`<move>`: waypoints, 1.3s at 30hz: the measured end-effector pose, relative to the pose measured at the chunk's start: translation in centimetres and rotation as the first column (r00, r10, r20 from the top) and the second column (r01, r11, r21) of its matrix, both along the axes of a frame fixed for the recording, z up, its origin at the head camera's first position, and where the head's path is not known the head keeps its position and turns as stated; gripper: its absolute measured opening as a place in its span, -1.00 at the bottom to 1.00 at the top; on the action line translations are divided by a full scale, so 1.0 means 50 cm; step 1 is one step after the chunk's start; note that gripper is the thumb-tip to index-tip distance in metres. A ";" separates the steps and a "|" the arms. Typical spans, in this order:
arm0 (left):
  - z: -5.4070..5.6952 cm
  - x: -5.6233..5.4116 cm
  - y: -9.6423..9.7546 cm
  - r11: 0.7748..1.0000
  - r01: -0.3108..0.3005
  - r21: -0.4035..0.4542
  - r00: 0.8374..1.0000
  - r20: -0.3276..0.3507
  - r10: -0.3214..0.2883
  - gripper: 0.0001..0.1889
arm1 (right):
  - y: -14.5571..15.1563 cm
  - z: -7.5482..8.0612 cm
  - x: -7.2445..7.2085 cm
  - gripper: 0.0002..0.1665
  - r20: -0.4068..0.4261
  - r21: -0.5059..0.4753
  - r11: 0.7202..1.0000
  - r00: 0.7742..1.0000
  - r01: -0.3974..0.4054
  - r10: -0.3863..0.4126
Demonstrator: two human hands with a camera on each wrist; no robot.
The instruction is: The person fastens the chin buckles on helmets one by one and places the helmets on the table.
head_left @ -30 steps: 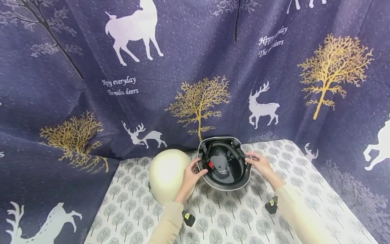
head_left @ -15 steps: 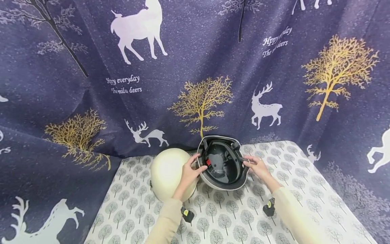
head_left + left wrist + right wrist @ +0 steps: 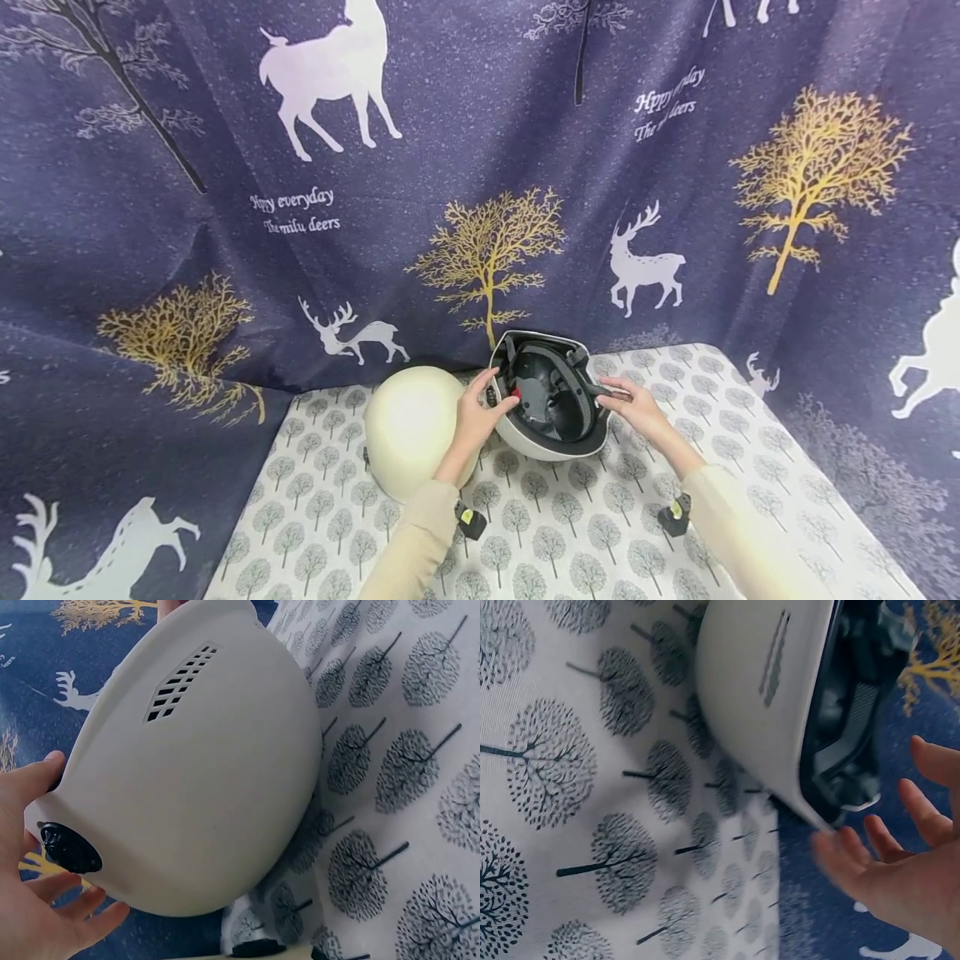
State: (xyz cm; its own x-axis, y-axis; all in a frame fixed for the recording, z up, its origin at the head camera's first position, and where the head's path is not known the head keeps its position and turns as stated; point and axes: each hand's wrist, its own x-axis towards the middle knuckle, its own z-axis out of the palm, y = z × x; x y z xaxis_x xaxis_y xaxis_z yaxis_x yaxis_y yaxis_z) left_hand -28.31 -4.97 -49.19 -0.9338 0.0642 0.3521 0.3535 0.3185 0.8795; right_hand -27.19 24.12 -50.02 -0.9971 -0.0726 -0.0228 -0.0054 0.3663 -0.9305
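A white helmet with a black padded lining stands tilted on the table, its hollow side facing up toward the head camera. Its lining holds dark straps and a small red buckle part. My left hand holds the left rim, thumb over the edge and fingers outside, close to a black knob. At the right rim, beside a dark strap end, is my right hand. In the right wrist view its fingers are spread, and one fingertip meets the helmet's edge corner.
A second, cream-coloured helmet lies dome up just left, behind my left forearm. The table wears a white cloth printed with grey trees. Behind it hangs a dark blue curtain with deer and gold trees.
The helmet has tipped, so more of its white outer shell shows at the front. Both hands have shifted slightly with it, and the red buckle is now mostly covered.
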 end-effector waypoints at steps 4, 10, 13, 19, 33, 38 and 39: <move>0.007 -0.001 0.010 1.000 0.005 0.012 1.000 0.003 -0.005 -0.36 | -0.014 0.015 0.022 -0.37 0.022 -0.011 0.998 0.998 -0.059 0.060; 0.015 -0.010 0.024 1.000 0.012 0.021 0.999 0.038 -0.013 -0.37 | -0.027 0.022 0.051 -0.39 0.025 0.035 0.983 0.984 -0.179 0.179; 0.019 -0.015 0.027 1.000 0.013 0.016 0.999 0.048 -0.013 -0.39 | -0.028 0.019 0.052 -0.36 0.034 0.030 0.966 0.966 -0.258 0.257; 0.024 -0.020 0.035 0.998 0.042 -0.056 0.999 0.020 -0.041 -0.41 | -0.032 0.018 0.059 -0.28 0.098 -0.004 0.931 0.927 -0.365 0.363; 0.037 -0.029 0.050 0.986 0.064 -0.156 0.998 -0.003 -0.065 -0.37 | -0.043 -0.004 0.078 -0.33 0.037 0.181 0.896 0.913 -0.405 0.405; 0.041 -0.030 0.050 0.984 0.081 -0.156 0.997 0.010 -0.080 -0.36 | -0.042 -0.010 0.075 -0.47 -0.034 0.224 0.890 0.910 -0.397 0.414; 0.042 -0.030 0.049 0.984 0.078 -0.162 0.997 0.008 -0.078 -0.36 | -0.041 -0.010 0.074 -0.49 -0.044 0.231 0.890 0.909 -0.394 0.414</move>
